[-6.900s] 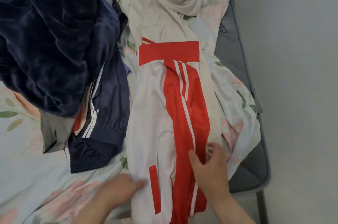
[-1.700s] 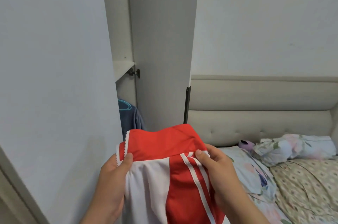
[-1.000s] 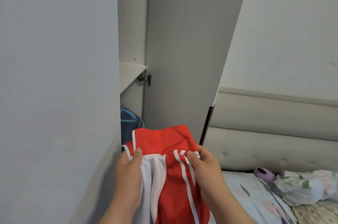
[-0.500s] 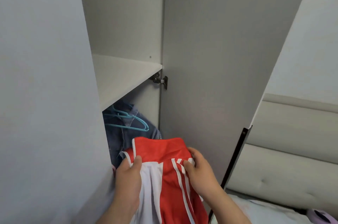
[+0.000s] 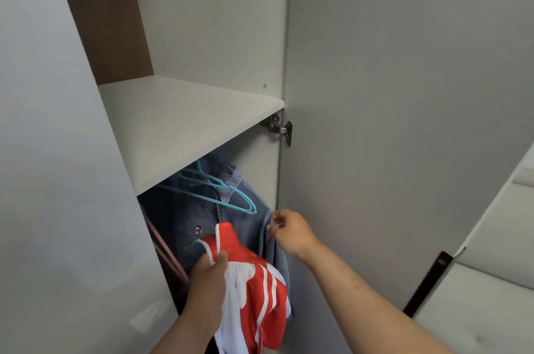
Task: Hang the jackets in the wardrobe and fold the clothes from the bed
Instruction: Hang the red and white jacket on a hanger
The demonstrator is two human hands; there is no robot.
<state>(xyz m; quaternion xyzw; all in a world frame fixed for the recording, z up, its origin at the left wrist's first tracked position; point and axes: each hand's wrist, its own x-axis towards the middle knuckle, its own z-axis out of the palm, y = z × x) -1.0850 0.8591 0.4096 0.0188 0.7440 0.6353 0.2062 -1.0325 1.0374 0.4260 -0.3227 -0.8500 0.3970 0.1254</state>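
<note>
Open wardrobe (image 5: 202, 35), red-and-white jacket (image 5: 260, 290) held up before it.
Its collar is gripped by the left hand (image 5: 206, 284), thumb curled over it, below the shelf (image 5: 187, 116); right hand (image 5: 290, 232) fingers (image 5: 273, 228) are curled at the hung denim shirt (image 5: 196, 220) edge, pinch not discernible.

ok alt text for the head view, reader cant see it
A person's left hand grips a red and white jacket near its collar at an open wardrobe, while the right hand reaches toward light blue hangers and a denim shirt hanging under a shelf.
</note>
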